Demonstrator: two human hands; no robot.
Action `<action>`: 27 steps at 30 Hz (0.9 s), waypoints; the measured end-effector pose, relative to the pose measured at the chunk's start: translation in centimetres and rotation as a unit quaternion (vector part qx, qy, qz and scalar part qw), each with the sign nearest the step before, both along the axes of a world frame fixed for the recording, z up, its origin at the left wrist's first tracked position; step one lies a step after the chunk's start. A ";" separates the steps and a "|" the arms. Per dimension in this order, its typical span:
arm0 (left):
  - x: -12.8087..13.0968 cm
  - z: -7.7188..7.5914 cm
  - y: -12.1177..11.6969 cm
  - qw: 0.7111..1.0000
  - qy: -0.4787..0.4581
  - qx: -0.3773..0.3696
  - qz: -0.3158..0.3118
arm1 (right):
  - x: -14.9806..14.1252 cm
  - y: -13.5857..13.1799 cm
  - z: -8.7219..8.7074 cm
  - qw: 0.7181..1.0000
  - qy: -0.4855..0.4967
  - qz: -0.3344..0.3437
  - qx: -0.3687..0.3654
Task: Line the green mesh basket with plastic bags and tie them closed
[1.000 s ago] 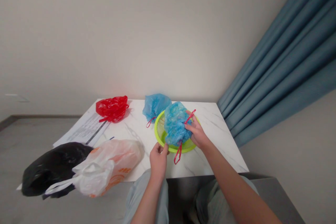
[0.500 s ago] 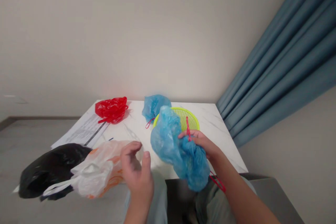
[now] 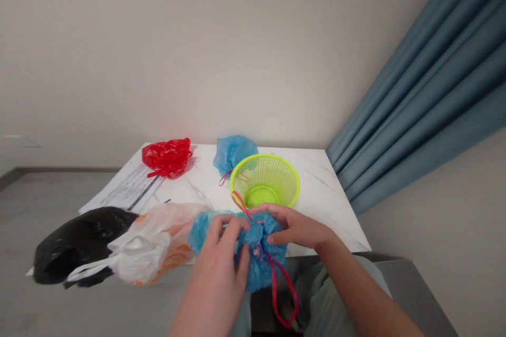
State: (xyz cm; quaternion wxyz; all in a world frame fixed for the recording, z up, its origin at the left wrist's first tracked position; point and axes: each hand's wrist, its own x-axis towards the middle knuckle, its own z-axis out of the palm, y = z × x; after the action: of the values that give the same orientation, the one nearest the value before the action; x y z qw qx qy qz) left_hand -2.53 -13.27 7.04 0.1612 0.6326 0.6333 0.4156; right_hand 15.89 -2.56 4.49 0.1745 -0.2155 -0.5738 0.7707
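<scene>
A crumpled blue plastic bag [image 3: 261,271] with red drawstrings is between my hands, low in front of me at the table's near edge. My left hand [image 3: 223,258] grips it from the left, fingers curled into the plastic. From the right, my right hand [image 3: 290,226] holds it, with the thumb and fingers on its gathered top. One red loop stands up by my fingertips and another hangs below. Just beyond my hands is a yellow-green mesh basket [image 3: 294,189] with nothing visible inside.
A second blue bag [image 3: 233,152] lies behind the basket, and a red bag [image 3: 168,158] at the back left. Printed papers [image 3: 118,187], a black bag [image 3: 79,245] and a white-orange bag [image 3: 158,247] occupy the left of the white table [image 3: 324,195]. A blue curtain [image 3: 415,105] hangs right.
My left hand has moved right and taken hold of the blue bag. The bag has swung lower and leftward, uncovering the basket. My right hand has shifted slightly down and left with it.
</scene>
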 end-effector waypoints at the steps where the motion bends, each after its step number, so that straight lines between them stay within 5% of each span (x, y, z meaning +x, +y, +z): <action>1: -0.5 0.3 0.1 1.000 -0.010 0.000 0.015 | 0.3 0.3 -0.1 0.998 -0.037 -0.020 0.037; 6: -2.0 1.3 0.0 0.994 -0.064 0.006 0.086 | 0.8 0.7 -0.3 0.984 -0.096 -0.105 0.104; 13: 1.0 -0.6 0.8 0.996 -0.077 -0.026 -0.022 | 0.1 -1.1 0.8 0.994 0.001 -0.053 0.091; 16: 0.9 -0.7 0.6 0.996 -0.084 -0.030 -0.017 | -0.5 -1.8 1.2 0.988 -0.019 -0.143 0.055; 21: -1.1 2.3 -2.1 0.992 -0.094 -0.055 0.063 | -0.9 -4.1 1.6 0.943 -0.078 -0.322 0.039; 27: -2.8 4.5 -6.1 0.981 -0.159 -0.051 0.101 | -0.2 -9.7 3.7 0.854 -0.128 -0.492 0.114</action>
State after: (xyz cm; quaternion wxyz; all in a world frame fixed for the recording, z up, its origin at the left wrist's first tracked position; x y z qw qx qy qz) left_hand -5.36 -19.42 11.59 0.2494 0.4820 0.6808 0.4919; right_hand 15.72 -12.28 8.15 0.4788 -0.5452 -0.4940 0.4790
